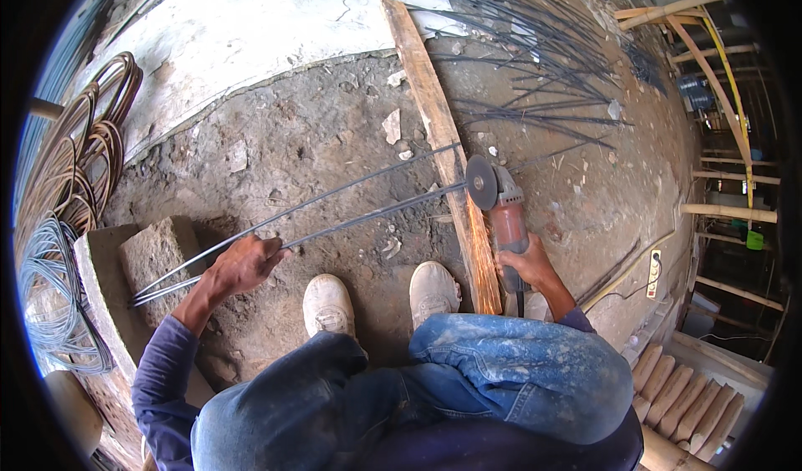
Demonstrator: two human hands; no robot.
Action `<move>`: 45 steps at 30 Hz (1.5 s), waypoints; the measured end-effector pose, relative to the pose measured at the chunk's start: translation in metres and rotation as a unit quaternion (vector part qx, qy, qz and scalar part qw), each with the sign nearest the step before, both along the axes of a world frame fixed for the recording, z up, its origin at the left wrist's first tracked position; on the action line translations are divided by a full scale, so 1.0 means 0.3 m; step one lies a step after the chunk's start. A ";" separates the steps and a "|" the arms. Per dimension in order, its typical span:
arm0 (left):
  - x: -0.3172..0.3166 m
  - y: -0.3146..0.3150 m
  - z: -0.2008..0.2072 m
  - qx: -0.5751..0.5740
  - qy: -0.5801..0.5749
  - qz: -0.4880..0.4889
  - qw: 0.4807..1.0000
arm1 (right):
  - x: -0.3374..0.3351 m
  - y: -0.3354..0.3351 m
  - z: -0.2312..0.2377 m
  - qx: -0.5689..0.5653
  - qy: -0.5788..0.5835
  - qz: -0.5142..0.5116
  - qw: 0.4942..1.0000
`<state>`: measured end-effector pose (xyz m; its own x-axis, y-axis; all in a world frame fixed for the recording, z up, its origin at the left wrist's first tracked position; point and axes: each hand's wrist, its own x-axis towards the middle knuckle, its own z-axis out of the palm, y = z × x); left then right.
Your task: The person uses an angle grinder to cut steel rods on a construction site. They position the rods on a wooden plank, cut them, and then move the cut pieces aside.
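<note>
My left hand (248, 262) is closed around thin steel rods (376, 212), which slant across the ground from a concrete block at the left to a wooden plank (428, 95). One rod (351, 181) lies apart from the others, farther from my feet. My right hand (530, 264) grips the body of an angle grinder (508, 220). Its round disc (482, 183) is at the rod ends over the plank. Orange sparks (480, 258) stream from there along the plank toward my knee. Whether the disc touches every rod cannot be told.
Many loose dark rods (535, 62) lie beyond the plank. To the left are brown rod coils (92, 149), a blue-grey wire coil (54, 279) and concrete blocks (159, 254). A power strip (654, 273) with a cord and bamboo poles (727, 212) are at the right.
</note>
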<state>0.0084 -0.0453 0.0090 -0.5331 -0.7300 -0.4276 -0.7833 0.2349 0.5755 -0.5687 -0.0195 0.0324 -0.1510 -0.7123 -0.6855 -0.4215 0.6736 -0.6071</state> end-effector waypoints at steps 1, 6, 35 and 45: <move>0.000 0.002 -0.001 -0.004 -0.002 -0.003 1.000 | 0.002 0.001 0.003 -0.004 -0.009 0.001 1.000; 0.003 0.005 -0.010 -0.005 -0.004 0.001 1.000 | -0.010 0.017 0.007 -0.067 0.005 0.063 0.996; 0.007 -0.002 -0.007 0.006 0.001 0.007 1.000 | 0.001 0.006 0.003 -0.023 -0.024 0.018 0.999; 0.007 -0.009 -0.010 0.013 0.002 0.007 1.000 | -0.003 0.000 -0.015 -0.008 -0.017 0.012 1.000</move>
